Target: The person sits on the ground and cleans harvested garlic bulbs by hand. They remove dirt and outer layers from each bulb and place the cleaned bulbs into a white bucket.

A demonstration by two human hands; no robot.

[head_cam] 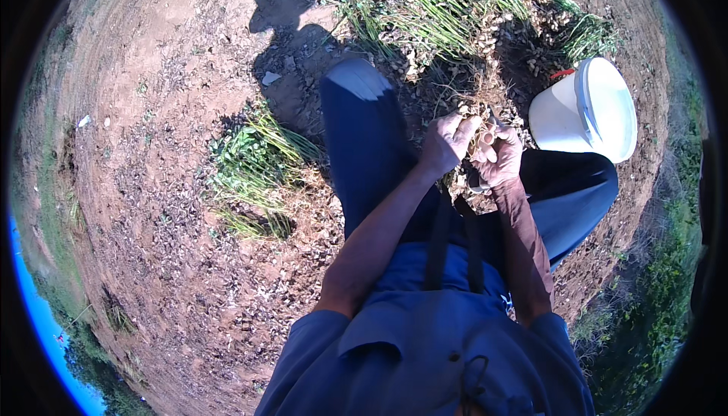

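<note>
My left hand pinches a small cluster of peanut pods with dry roots from the left side. Close against it, my right hand has its fingers curled around pods in the same cluster. Both hands meet above the gap between my bent legs, just left of a white plastic bucket. Past my fingertips, thin brown roots lead toward a heap of pulled peanut plants with green stems. Fingers partly hide the pods.
Another bunch of peanut plants lies on the dry soil left of my leg. Loose pods lie around the heap's right end. The bucket has a red handle grip. Green growth borders the ground at right.
</note>
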